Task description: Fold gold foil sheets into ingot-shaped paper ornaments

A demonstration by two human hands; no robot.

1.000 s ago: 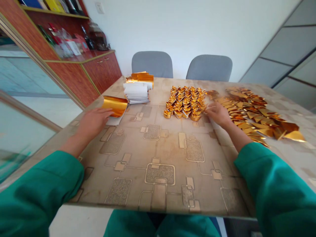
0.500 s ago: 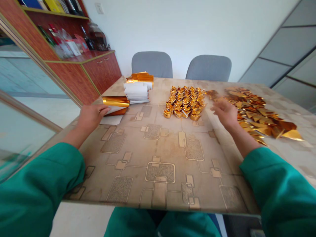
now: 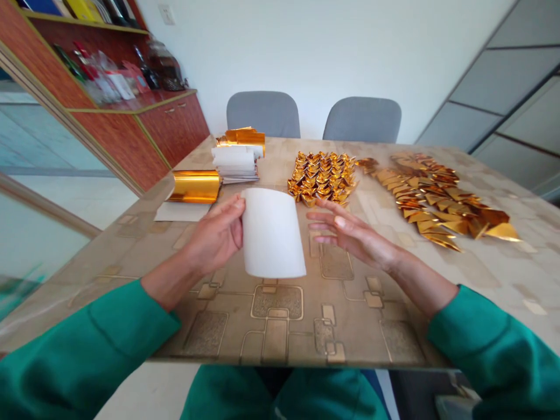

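A: Where is the white sheet (image 3: 273,233) relative to the hands?
B: In the left hand (image 3: 219,233), which pinches it by its left edge, thumb on the near face. It bows gently over the tabletop (image 3: 363,326).

A: And the right hand (image 3: 356,236)?
B: Open and holding nothing, fingers stretched towards the sheet's right edge but apart from it.

A: What differs from half a second ago?
B: Then the left hand was over at the curled gold sheet (image 3: 195,186) on the left, fingers at its edge. Now it is in the middle with the white sheet raised. The right hand was out by the loose gold pieces (image 3: 437,201); it has come inward, in front of the block of folded gold pieces (image 3: 324,175). That block hasn't been shifted on the tabletop.

A: Can you count things?
B: One sheet in hand. On the left, one curled gold sheet with white paper showing under its near edge, one white paper stack (image 3: 236,166) just behind it, and one gold bundle (image 3: 242,137) behind that. One block of folded pieces stands near the middle, and one long spread of loose pieces lies to its right; the pieces in both overlap too much for me to number. Two grey chairs (image 3: 262,111) stand at the far side.
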